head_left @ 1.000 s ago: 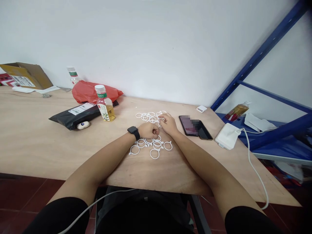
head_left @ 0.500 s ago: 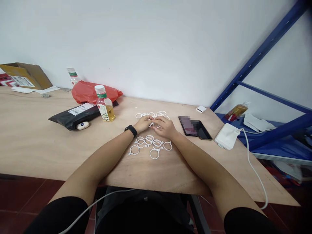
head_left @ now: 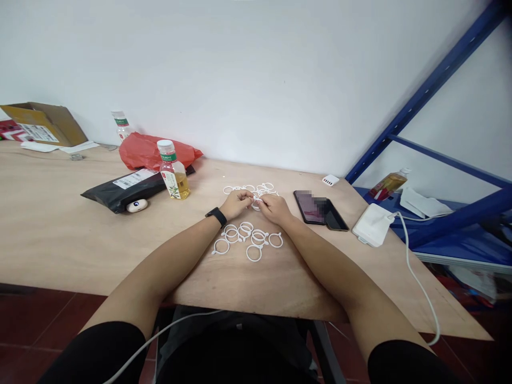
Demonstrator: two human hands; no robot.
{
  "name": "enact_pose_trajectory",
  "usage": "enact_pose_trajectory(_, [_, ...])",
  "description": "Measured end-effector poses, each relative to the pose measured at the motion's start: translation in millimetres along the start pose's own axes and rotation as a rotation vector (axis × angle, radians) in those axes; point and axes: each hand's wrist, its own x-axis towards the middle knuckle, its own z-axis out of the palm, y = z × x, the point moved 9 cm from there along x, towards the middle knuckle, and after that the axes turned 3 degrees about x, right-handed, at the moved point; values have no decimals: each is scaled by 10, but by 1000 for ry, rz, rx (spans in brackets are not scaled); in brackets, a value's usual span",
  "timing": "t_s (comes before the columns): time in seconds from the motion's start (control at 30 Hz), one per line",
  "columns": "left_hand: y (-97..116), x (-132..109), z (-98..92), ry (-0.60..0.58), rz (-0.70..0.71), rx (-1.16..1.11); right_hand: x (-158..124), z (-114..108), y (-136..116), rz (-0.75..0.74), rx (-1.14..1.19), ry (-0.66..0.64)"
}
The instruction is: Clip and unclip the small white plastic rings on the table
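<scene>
My left hand (head_left: 237,203) and my right hand (head_left: 276,208) meet over the middle of the table, fingertips almost touching. Between them is a white ring (head_left: 256,199), pinched by the fingers of both hands and partly covered by them. Behind the hands lies a group of similar white rings (head_left: 268,186), some hidden by my fingers. Nearer to me, several more white rings (head_left: 254,253) lie flat, some overlapping, each with a small tab on its rim. A black band (head_left: 216,216) is on my left wrist.
To the left stand a drink bottle (head_left: 176,181), a black parcel bag (head_left: 120,189), a white case (head_left: 136,205) and a red plastic bag (head_left: 144,152). On the right lie two phones (head_left: 310,207) and a white power bank (head_left: 372,224) with a cable, beside a blue metal shelf (head_left: 432,69).
The fingers of my right hand have curled in tighter, and the white ring between my hands has turned. Both hands stay in nearly the same place; the rings on the table lie as before.
</scene>
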Motion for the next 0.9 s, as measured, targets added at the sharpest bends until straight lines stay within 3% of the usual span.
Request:
enact_pose_trajectory(0.17, [151,-37,-40,84,167,205,8,55,-7,-3,-25,-52])
enact_pose_trajectory(0.43, [174,-63,-12,68,151,290,13,67,-2,-3,-75,-79])
enact_pose_trajectory(0.73, [116,-13,-7,25,179,349,6,127,-196,-74,-35,-95])
enact_pose_trajectory(0.9, [81,0,-174,187,195,363,11,-23,95,181,-27,68])
